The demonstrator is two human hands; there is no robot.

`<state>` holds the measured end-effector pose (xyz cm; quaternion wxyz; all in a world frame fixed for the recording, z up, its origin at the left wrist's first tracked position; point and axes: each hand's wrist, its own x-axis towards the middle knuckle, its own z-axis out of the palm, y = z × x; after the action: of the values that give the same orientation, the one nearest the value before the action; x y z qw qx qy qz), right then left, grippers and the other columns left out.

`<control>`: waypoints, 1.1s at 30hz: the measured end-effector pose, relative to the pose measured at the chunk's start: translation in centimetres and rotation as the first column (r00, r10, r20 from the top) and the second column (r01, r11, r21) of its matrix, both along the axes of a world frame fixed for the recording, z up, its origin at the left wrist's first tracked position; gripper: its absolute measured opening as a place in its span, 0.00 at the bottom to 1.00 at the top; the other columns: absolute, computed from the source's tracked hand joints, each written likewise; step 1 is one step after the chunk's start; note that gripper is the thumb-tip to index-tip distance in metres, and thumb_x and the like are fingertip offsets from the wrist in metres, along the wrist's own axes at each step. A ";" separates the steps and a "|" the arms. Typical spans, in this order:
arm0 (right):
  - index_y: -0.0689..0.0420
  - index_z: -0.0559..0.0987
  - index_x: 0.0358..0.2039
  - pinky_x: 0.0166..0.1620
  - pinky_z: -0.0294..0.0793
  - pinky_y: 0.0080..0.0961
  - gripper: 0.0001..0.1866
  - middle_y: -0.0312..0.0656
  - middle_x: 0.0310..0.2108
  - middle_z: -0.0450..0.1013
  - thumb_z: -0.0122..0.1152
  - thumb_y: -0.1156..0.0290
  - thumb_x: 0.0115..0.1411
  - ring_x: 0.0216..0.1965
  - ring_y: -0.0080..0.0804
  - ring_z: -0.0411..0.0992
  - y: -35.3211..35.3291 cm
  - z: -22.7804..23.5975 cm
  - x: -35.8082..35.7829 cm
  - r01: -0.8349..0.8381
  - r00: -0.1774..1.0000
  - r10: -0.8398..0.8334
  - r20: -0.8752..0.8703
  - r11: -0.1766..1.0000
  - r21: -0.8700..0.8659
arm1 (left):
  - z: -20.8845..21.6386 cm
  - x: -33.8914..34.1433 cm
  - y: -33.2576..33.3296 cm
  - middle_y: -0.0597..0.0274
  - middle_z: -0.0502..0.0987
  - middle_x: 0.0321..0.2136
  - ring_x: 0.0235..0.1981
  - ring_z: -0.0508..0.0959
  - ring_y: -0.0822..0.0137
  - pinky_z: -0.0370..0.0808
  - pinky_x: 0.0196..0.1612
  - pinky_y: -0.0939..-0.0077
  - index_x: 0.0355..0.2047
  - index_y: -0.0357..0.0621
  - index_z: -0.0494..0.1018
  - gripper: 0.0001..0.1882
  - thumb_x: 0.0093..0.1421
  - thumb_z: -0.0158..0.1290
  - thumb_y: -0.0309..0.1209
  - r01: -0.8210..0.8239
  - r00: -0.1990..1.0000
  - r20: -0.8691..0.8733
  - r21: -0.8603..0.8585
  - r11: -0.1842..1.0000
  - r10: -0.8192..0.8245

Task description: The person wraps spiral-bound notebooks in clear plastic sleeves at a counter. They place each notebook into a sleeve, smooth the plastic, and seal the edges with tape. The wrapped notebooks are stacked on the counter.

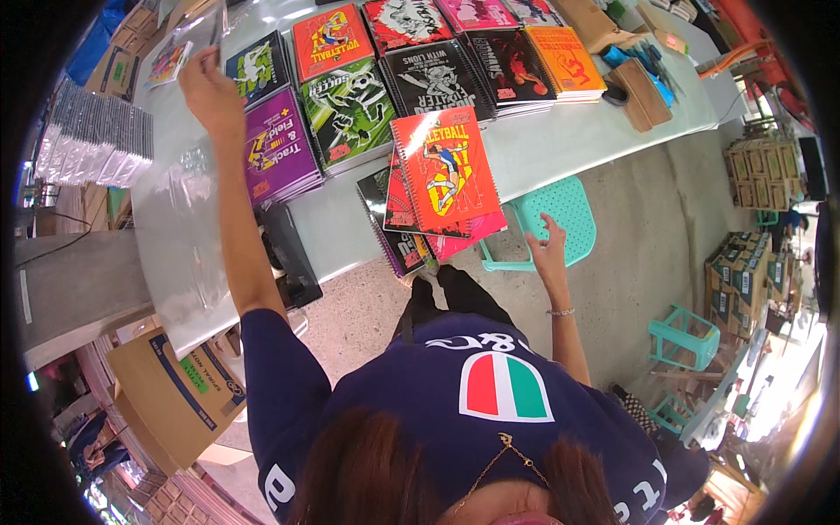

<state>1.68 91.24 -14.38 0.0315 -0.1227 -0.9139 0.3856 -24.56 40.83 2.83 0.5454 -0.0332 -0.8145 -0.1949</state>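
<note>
Left hand point(210, 92) is reaching beside packet point(169, 64), can't tell grip; right hand point(549, 252) is hanging open, empty, near stool point(575, 219). Red notebook point(444, 179) is topping a stack at surface's point(560, 140) near edge; more notebooks point(350, 114) are lying beyond.

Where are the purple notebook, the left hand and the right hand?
Purple notebook point(280, 146), head view: front cover.
Left hand point(211, 93), head view: back of hand.
Right hand point(549, 250), head view: middle of hand.
</note>
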 end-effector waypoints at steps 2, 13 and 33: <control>0.60 0.66 0.59 0.46 0.73 0.26 0.28 0.52 0.52 0.66 0.59 0.62 0.62 0.49 0.40 0.65 -0.2 1.1 -2.3 0.017 0.999 -0.016 0.029 1.000 -0.019 | 2.7 5.9 7.2 0.54 0.77 0.38 0.41 0.77 0.55 0.73 0.45 0.66 0.44 0.41 0.74 0.09 0.64 0.48 0.25 0.052 0.989 0.137 0.089 0.995 -0.064; 0.66 0.64 0.58 0.53 0.68 0.34 0.34 0.53 0.49 0.71 0.51 0.47 0.65 0.50 0.42 0.70 -7.2 -1.0 -13.0 -0.381 0.922 0.357 -0.152 0.906 -0.185 | -16.8 20.9 19.0 0.36 0.60 0.55 0.58 0.60 0.40 0.58 0.61 0.51 0.59 0.33 0.59 0.44 0.57 0.55 0.58 -0.313 0.470 0.842 0.439 0.842 -0.264; 0.57 0.62 0.61 0.55 0.69 0.29 0.32 0.40 0.53 0.68 0.63 0.67 0.59 0.52 0.30 0.69 -10.2 4.4 -4.3 0.240 0.902 0.282 0.328 0.304 -0.922 | -10.0 22.3 14.6 0.60 0.74 0.45 0.44 0.76 0.68 0.73 0.49 0.73 0.59 0.40 0.60 0.40 0.50 0.68 0.36 -0.392 0.211 0.056 0.919 -0.032 -0.976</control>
<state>-2.60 81.02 -10.02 -0.2553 -0.1868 -0.4911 0.8116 -2.24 55.47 -7.21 -0.2364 0.1704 -0.5185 -0.8039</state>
